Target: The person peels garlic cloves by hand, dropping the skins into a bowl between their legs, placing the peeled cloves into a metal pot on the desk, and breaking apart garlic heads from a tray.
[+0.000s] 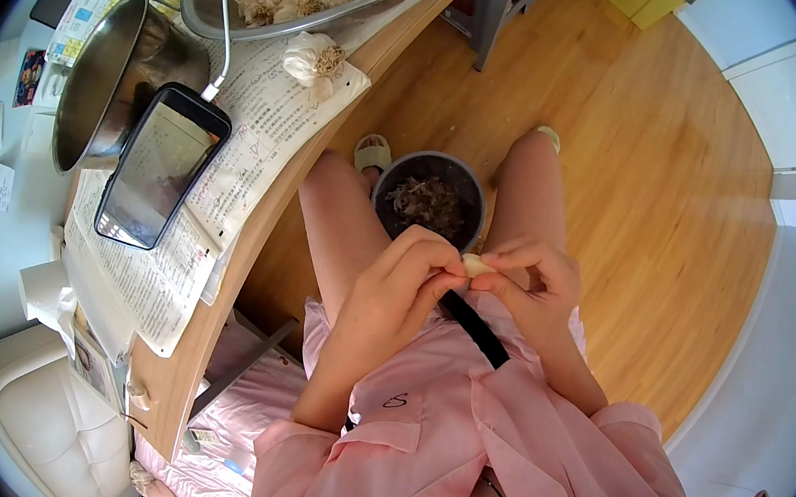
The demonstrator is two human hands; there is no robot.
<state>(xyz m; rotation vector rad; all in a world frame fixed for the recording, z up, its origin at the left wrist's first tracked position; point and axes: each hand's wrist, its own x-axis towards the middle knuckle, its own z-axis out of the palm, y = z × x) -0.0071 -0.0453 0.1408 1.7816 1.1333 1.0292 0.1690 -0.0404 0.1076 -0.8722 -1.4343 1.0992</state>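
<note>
the left hand (392,283) and the right hand (531,277) meet above the lap, each grip narrow, fingertips pinching a small, pale, peeled-looking garlic clove (476,265) between them. just beyond, a round dark-grey bin (473,191) holds brown papery peelings (425,204), between the knees. on the light wooden table (170,382) to the left, a whitish whole garlic bulb (310,57) sits on printed paper sheets (252,132), near an oval silver metal bowl (323,23) of more bulbs.
</note>
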